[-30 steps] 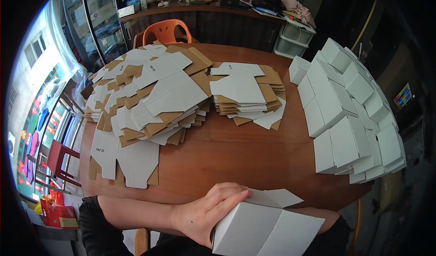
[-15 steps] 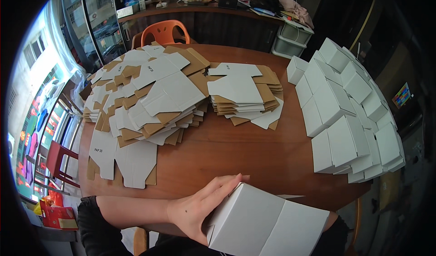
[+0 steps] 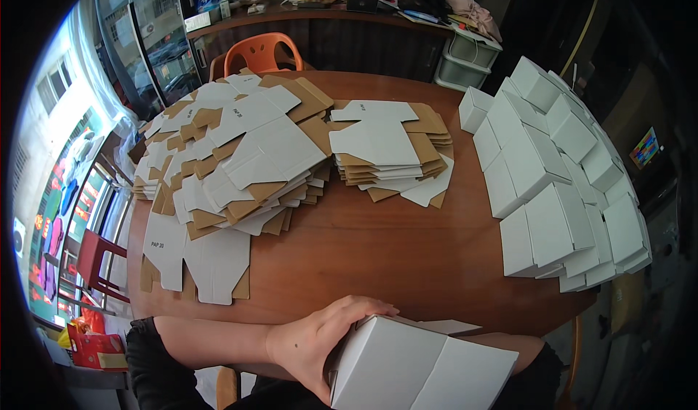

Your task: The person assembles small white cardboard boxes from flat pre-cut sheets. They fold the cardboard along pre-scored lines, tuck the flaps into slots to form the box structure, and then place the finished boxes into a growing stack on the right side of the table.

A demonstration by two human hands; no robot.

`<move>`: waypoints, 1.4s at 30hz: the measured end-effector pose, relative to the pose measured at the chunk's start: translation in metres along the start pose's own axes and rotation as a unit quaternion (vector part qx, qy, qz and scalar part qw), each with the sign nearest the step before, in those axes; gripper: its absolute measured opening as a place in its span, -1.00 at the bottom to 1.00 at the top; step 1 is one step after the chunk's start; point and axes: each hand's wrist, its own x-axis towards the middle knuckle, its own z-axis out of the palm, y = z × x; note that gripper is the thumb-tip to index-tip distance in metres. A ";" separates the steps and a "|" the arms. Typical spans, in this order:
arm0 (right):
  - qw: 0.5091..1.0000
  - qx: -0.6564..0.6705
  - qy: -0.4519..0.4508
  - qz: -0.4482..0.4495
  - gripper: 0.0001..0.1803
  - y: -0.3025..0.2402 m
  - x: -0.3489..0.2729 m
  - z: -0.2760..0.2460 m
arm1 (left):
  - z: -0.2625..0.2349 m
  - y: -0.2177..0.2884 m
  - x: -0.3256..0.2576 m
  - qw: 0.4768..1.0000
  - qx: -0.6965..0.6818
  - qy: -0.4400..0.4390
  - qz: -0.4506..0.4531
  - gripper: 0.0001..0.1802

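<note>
A white cardboard box (image 3: 414, 366) is held in front of me at the near edge of the table, tilted. My left hand (image 3: 320, 344) grips its left end, thumb low and fingers over the top edge. From the box's far side a white flap (image 3: 449, 327) sticks out. My right forearm (image 3: 520, 346) reaches in behind the box from the right; the box hides my right hand and its fingers. Flat white and brown box blanks (image 3: 276, 148) lie in a large heap at the left, with a smaller stack (image 3: 374, 145) beside it.
Folded white boxes (image 3: 542, 163) are piled along the table's right side. Behind the brown table (image 3: 378, 257) stand an orange chair (image 3: 263, 52) and a cluttered sideboard (image 3: 334, 14). A red stool (image 3: 100, 264) stands at the left.
The box has dropped slightly toward me, and my left hand moved down with it. The flap at its far side now stands out more, and more of my right forearm shows.
</note>
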 end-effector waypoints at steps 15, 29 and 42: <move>1.000 0.004 0.000 0.004 -0.63 0.001 -0.002 0.002 | -0.008 -0.009 0.001 0.999 0.013 0.053 0.003 0.36; 1.000 0.008 -0.025 0.010 -0.63 -0.004 -0.013 0.000 | -0.001 -0.006 0.000 0.999 0.005 0.045 0.021 0.37; 0.997 0.017 -0.079 0.010 -0.63 -0.008 -0.032 -0.002 | 0.002 -0.005 0.002 0.997 0.003 0.072 -0.001 0.40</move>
